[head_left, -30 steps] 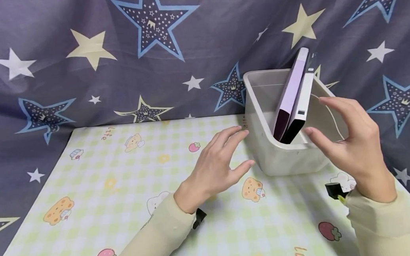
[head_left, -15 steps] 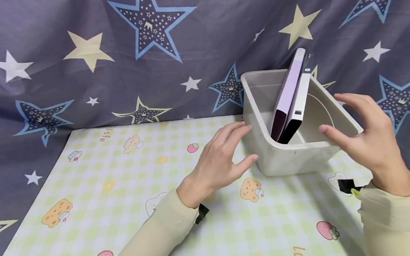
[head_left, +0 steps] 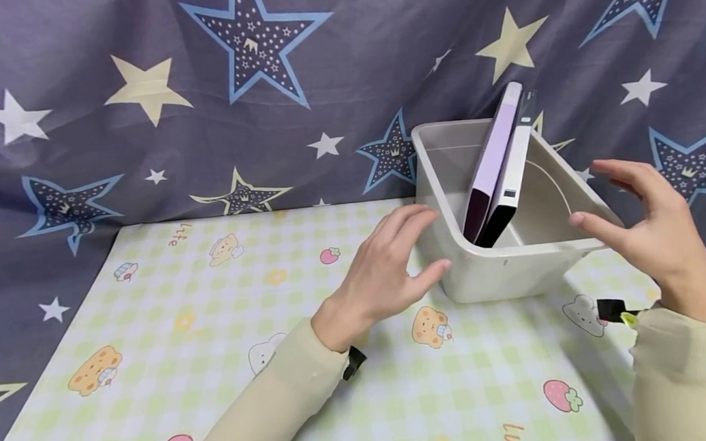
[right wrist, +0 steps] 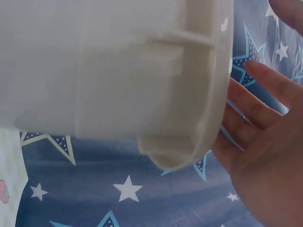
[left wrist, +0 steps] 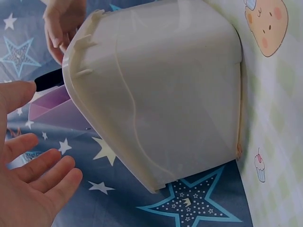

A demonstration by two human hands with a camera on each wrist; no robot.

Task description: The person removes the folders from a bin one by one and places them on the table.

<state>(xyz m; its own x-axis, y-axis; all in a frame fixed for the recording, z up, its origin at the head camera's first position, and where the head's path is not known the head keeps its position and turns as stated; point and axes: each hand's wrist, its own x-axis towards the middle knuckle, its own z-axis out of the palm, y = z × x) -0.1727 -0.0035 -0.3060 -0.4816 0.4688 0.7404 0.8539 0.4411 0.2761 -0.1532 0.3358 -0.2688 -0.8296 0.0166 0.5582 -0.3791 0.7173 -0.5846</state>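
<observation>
The surface (head_left: 403,408) bears the bin (head_left: 510,274) at its far right, and steadying that bin well would probably take even contact from both sides, at matching height and pressure. The purple case (head_left: 493,152) and the white-and-black case (head_left: 515,168) lean side by side inside it, rising above the rim, so a jolt or tilt could make them slide; a slow, level approach seems best. The left hand (head_left: 383,266) is just beside the left wall, fingers slightly bent, thumb spread towards the near side, holding nothing. The right hand (head_left: 655,233) is at the right side, thumb and fingers wide apart in a loose curve, grasping nothing; whether its fingers brush the rim I cannot tell.
</observation>
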